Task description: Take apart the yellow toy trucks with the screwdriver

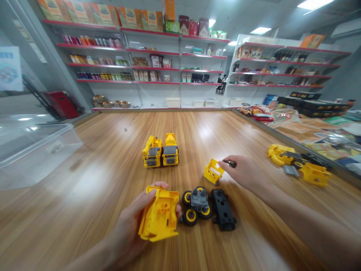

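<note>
- Shelves [152, 51]: white, red-edged, packed, behind the table.
- Table [113, 162]: smooth, glossy, wood-grained.
- Bin [64, 133]: see-through plastic, at the left; likely set aside to leave working room.
- Loose parts [314, 174]: yellow, grey and black, heaped near the right edge, apparently kept from mixing in.
- Trucks: left truck [152, 152] and right truck [170, 150] stand side by side, beyond the hands; perhaps parked out of the way.
- Left hand [132, 212]: wrapped round the shell [160, 210], thumb over the rim, hollow side up, presumably to show the inside. Thin moulded yellow plastic, pegged within.
- Right hand [242, 173]: fingers narrow, tips at the frame's edge; cannot tell what they pinch.
- Chassis [222, 209]: black, oblong, holed, right beside the wheels.
- Wheels [199, 201]: black tyres, yellow hubs, clustered round a grey seat.
- Frame [209, 174]: yellow, boxy, windowed, tilted.
- Bit [231, 163]: dark, at the right fingers; shape unclear.
</note>
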Action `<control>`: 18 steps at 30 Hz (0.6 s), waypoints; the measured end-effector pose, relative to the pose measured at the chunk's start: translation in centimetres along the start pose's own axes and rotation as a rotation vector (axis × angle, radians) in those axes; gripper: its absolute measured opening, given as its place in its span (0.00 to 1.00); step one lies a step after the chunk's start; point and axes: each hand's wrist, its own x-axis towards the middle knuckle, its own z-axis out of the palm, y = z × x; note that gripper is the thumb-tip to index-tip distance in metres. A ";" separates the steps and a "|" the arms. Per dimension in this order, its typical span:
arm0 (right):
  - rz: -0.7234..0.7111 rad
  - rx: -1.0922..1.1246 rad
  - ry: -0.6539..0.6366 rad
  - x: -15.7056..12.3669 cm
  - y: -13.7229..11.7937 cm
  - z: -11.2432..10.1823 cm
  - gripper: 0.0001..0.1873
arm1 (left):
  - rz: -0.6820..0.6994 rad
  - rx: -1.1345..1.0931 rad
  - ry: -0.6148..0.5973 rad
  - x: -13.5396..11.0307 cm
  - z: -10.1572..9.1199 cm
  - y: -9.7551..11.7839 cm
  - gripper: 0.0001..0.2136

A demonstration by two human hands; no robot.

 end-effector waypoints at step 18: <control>-0.623 0.653 -0.213 -7.3 -10.1 -1.7 0.10 | -0.074 0.188 0.150 -1.9 3.0 -0.4 0.18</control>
